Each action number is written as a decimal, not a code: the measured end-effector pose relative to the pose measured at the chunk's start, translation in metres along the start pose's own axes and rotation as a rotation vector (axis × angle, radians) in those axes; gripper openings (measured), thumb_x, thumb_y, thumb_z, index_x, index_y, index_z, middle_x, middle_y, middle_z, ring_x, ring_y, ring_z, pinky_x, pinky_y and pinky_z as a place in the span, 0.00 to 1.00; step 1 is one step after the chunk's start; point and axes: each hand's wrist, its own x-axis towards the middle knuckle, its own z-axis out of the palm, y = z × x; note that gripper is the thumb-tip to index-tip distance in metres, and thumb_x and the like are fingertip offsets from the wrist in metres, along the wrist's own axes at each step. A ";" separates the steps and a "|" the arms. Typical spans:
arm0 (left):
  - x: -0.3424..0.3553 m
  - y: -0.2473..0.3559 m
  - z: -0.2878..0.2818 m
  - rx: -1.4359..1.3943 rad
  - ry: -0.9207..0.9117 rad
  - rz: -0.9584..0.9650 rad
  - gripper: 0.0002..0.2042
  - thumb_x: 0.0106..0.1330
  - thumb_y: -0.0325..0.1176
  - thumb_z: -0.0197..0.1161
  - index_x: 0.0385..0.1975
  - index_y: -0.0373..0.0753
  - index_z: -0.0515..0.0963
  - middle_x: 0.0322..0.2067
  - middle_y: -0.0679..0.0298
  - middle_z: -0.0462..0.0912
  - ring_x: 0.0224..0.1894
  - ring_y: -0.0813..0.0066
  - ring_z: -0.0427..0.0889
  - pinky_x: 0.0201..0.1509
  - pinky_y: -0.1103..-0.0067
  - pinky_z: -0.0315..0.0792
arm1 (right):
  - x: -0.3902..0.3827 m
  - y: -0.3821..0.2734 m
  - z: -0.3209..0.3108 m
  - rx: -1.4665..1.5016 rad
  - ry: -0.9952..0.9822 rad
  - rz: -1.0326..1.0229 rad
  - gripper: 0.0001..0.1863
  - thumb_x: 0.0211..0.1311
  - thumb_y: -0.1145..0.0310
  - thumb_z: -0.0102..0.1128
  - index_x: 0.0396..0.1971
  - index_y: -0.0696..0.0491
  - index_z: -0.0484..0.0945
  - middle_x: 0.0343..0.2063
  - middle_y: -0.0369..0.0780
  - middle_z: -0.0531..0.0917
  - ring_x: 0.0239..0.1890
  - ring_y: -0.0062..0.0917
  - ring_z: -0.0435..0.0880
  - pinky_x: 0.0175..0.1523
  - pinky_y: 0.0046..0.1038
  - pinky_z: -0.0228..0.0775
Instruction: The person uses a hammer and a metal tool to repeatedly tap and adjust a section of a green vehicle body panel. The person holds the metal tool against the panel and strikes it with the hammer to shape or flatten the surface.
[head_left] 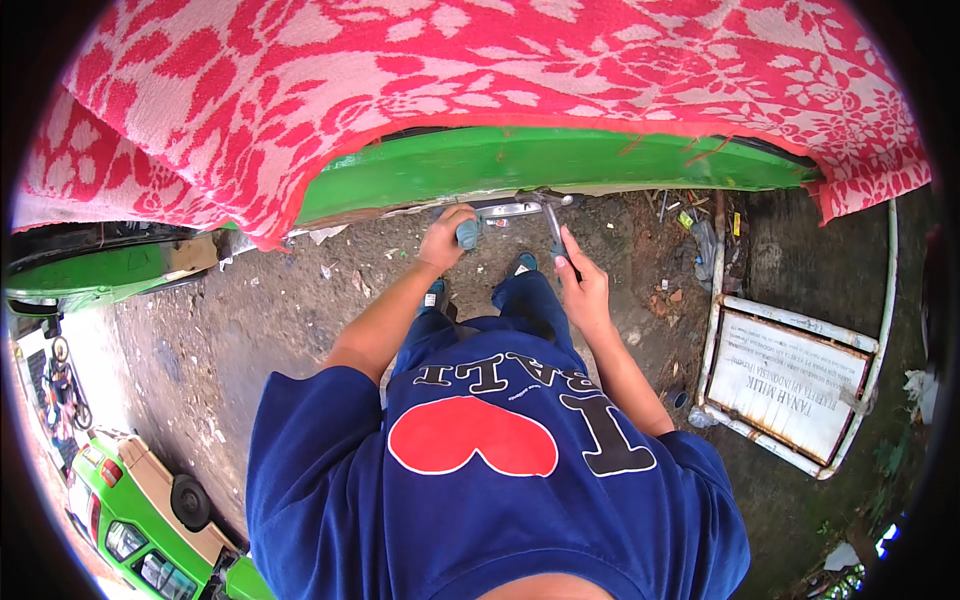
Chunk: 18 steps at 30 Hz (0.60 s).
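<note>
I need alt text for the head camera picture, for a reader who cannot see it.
Seen from above, a person's left hand grips a grey-handled tool and the right hand a thin metal tool, both against a green vehicle body under a red-and-pink patterned cloth.

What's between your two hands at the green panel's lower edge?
In the head view, a metal tool spans from the left hand toward the right hand, which holds a thin rod.

red-and-pink floral blanket (480,70) draped over the top; white framed sign (790,385) lying flat on the dirt at right; litter (700,225) scattered by it; small green car (150,520) parked down at lower left
</note>
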 end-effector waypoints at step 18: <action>-0.009 0.000 0.013 -0.060 0.050 -0.029 0.18 0.51 0.17 0.62 0.42 0.39 0.77 0.50 0.54 0.80 0.53 0.51 0.79 0.54 0.68 0.75 | -0.029 0.002 -0.012 -0.041 -0.026 0.074 0.26 0.70 0.71 0.56 0.67 0.46 0.69 0.33 0.33 0.82 0.31 0.13 0.73 0.38 0.19 0.71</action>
